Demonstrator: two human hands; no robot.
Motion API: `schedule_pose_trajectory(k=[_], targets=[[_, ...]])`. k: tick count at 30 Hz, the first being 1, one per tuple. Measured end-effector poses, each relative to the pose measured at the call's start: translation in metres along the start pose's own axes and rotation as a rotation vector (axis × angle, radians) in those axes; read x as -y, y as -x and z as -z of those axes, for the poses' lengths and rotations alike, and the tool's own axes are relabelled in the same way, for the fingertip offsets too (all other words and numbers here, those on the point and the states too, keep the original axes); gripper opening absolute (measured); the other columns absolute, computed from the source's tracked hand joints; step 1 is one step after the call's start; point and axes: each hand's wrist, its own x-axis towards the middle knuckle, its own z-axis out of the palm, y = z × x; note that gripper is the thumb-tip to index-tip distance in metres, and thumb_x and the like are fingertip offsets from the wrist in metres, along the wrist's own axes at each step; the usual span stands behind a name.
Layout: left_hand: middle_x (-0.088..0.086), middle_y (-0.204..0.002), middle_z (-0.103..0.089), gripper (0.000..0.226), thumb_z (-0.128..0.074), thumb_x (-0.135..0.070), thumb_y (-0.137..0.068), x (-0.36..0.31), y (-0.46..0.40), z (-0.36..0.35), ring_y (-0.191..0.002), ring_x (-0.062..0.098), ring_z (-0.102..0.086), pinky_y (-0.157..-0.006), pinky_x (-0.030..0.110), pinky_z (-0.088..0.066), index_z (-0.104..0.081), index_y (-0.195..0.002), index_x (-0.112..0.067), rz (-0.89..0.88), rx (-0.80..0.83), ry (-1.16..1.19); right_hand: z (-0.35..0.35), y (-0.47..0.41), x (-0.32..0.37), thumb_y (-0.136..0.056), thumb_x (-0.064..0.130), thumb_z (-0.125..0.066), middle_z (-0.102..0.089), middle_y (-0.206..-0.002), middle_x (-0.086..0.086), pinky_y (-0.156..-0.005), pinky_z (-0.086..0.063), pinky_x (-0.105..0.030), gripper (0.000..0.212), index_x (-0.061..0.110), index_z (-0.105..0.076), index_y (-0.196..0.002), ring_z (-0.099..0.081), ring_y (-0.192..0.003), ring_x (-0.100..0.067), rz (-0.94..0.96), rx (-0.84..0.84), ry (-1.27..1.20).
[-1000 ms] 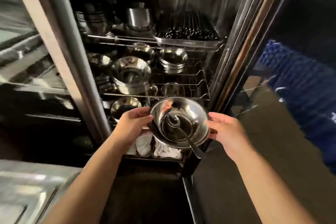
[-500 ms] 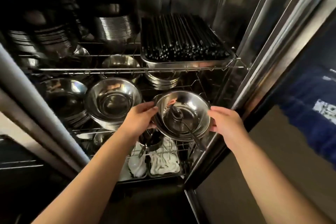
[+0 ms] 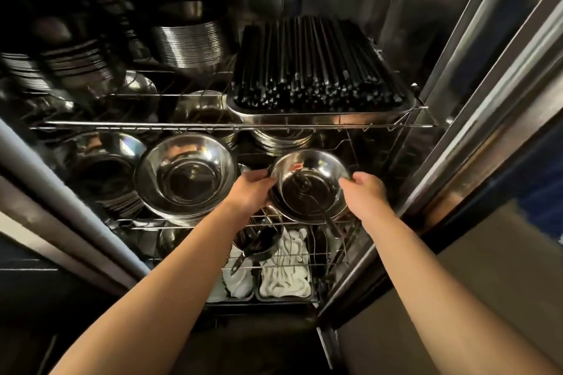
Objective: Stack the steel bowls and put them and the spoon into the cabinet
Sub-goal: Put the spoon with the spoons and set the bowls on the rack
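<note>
I hold a stack of steel bowls between both hands, over the right part of the cabinet's middle wire shelf. My left hand grips the stack's left rim and my right hand grips its right rim. A spoon lies inside the top bowl, its handle sticking out over the near rim. Whether the stack touches the shelf I cannot tell.
A large steel bowl stack sits just left on the same shelf, with more bowls further left. Above, a tray of dark chopsticks and stacked plates. Below, white cloths in trays. The open cabinet door stands at right.
Both hands carried the bowl stack with the spoon forward and up into the cabinet, from in front of the lower shelf to the middle shelf's right side.
</note>
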Motion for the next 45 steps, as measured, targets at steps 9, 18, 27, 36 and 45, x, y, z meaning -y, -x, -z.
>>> schedule_pose_trajectory(k=[9, 18, 27, 36, 45], targets=[[-0.002, -0.083, -0.079, 0.018, -0.066, -0.011, -0.094, 0.009, -0.026, -0.016, -0.079, 0.015, -0.075, -0.067, 0.026, -0.059, -0.067, -0.106, -0.023, 0.051, 0.042, 0.005, -0.009, -0.023, -0.006, -0.093, 0.030, -0.064, -0.063, -0.081, 0.003, -0.051, -0.040, -0.024, 0.013, 0.020, -0.068, -0.102, -0.060, -0.069, -0.014, -0.019, -0.003, 0.106], [0.012, -0.115, -0.073, 0.050, -0.066, -0.014, -0.094, 0.014, -0.038, -0.020, -0.102, 0.023, -0.072, -0.068, 0.024, -0.059, -0.051, -0.142, -0.005, 0.046, 0.056, 0.009, -0.013, -0.026, 0.000, -0.094, 0.028, -0.063, -0.064, -0.127, -0.007, -0.089, -0.059, -0.043, 0.040, 0.020, -0.060, -0.133, -0.064, -0.107, -0.028, 0.018, -0.038, 0.159], [0.006, -0.132, -0.062, 0.057, -0.068, -0.017, -0.093, 0.021, -0.028, -0.012, -0.107, 0.018, -0.067, -0.079, 0.028, -0.059, -0.046, -0.146, -0.009, -0.035, 0.072, -0.020, -0.014, -0.017, -0.002, -0.097, 0.025, -0.059, -0.047, -0.143, -0.008, -0.095, -0.052, -0.040, 0.044, 0.019, -0.053, -0.140, -0.054, -0.123, -0.030, 0.161, -0.005, 0.316], [-0.008, -0.124, -0.066, 0.055, -0.065, -0.042, -0.091, 0.037, 0.006, 0.008, -0.089, -0.005, -0.065, -0.076, 0.014, -0.050, -0.054, -0.140, -0.021, -0.284, -0.038, -0.545, -0.021, 0.005, -0.001, -0.098, 0.027, -0.059, -0.060, -0.131, -0.014, -0.092, -0.051, -0.038, 0.036, 0.021, -0.063, -0.133, -0.059, -0.119, -0.031, 0.417, 0.079, 0.546], [0.007, -0.146, -0.049, 0.065, -0.055, -0.051, -0.094, 0.072, 0.035, 0.020, -0.132, 0.032, -0.046, -0.109, 0.048, -0.041, -0.039, -0.150, -0.022, -0.359, -0.059, -1.290, -0.031, 0.016, 0.003, -0.096, 0.022, -0.060, -0.062, -0.117, -0.020, -0.084, -0.054, -0.041, 0.021, 0.011, -0.070, -0.110, -0.062, -0.105, -0.037, 0.354, 0.123, 0.890]])
